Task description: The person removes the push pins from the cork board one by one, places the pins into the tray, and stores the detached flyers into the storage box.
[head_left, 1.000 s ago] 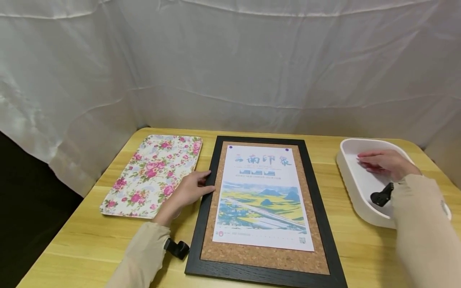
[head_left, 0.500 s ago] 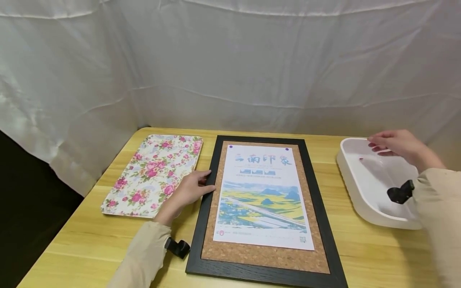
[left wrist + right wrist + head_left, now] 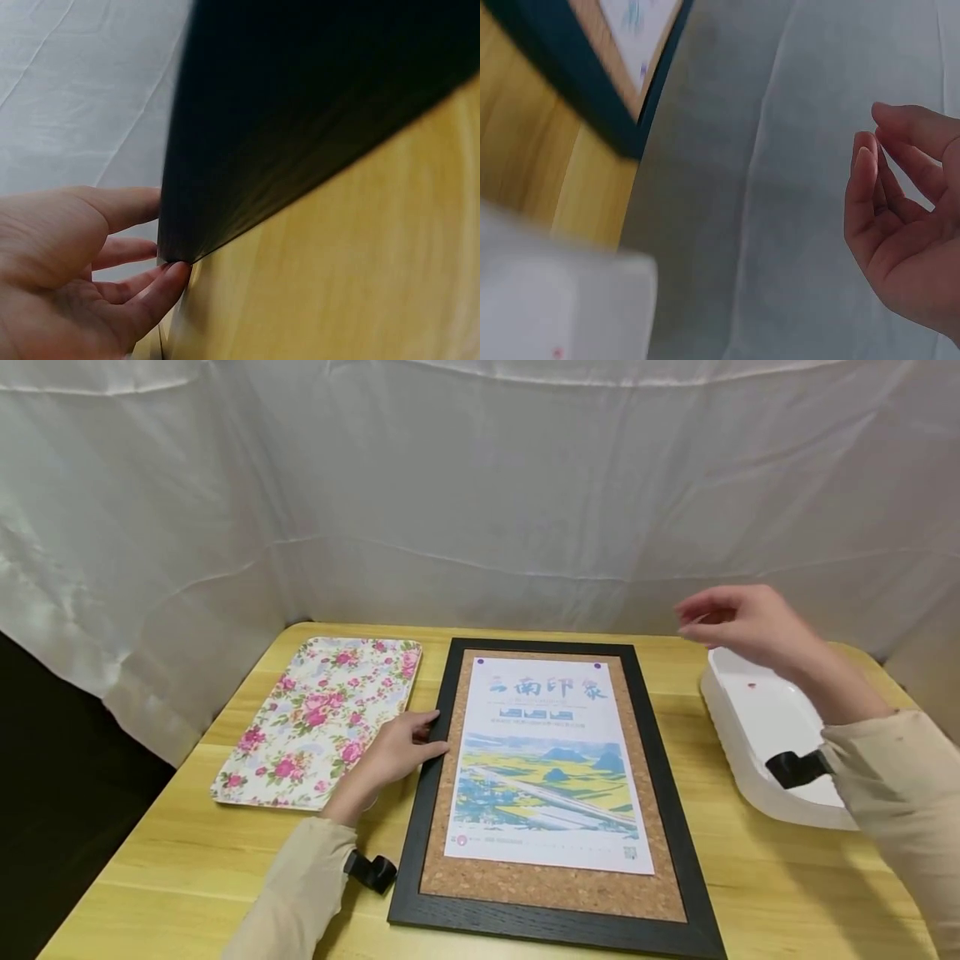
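Observation:
A black-framed cork board (image 3: 555, 885) lies on the table, bearing a printed poster (image 3: 551, 793) with a landscape picture. Purple pins (image 3: 597, 666) sit at the poster's two upper corners. My left hand (image 3: 393, 750) rests its fingertips against the frame's left edge; the left wrist view shows its fingers (image 3: 124, 206) touching the dark edge. Raised above the left far corner of a white tray (image 3: 765, 718) is my right hand (image 3: 742, 618). Thumb and fingers curl toward one another with their tips close together. Whether a small item sits between them cannot be made out.
A small red item (image 3: 752, 686) lies in the white tray at the right. A floral board (image 3: 318, 718) is on the table left of the frame, partly under my left forearm. Pale cloth (image 3: 480, 510) hangs behind the wooden table (image 3: 172, 852).
My right hand has risen out of the white tray and swung left, above its rim. The red item has come into sight. My left hand stays on the frame.

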Demonstrator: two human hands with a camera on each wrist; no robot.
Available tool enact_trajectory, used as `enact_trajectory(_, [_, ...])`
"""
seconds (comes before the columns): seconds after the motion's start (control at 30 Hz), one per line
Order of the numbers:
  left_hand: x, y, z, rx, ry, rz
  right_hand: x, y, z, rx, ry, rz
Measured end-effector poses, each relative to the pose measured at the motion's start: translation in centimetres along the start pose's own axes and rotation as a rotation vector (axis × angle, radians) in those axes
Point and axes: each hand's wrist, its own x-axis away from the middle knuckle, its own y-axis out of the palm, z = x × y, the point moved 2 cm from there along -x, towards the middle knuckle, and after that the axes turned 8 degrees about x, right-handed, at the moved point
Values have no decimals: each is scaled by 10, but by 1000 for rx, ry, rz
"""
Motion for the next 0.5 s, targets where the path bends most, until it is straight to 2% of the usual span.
enact_trajectory(0.13, [0,0,1,4,0,1,6,20,-37,75,-101,-46])
enact_trajectory(0.27, [0,0,1,7,-2,4,15,45,-66,122,-231,-94])
enact_trajectory(0.4, [0,0,0,5,-7,9,24,70,-83,105,-322,-157])
enact_trajectory(0.5, [0,0,1,1,-9,6,29,86,-91,74,-354,-195])
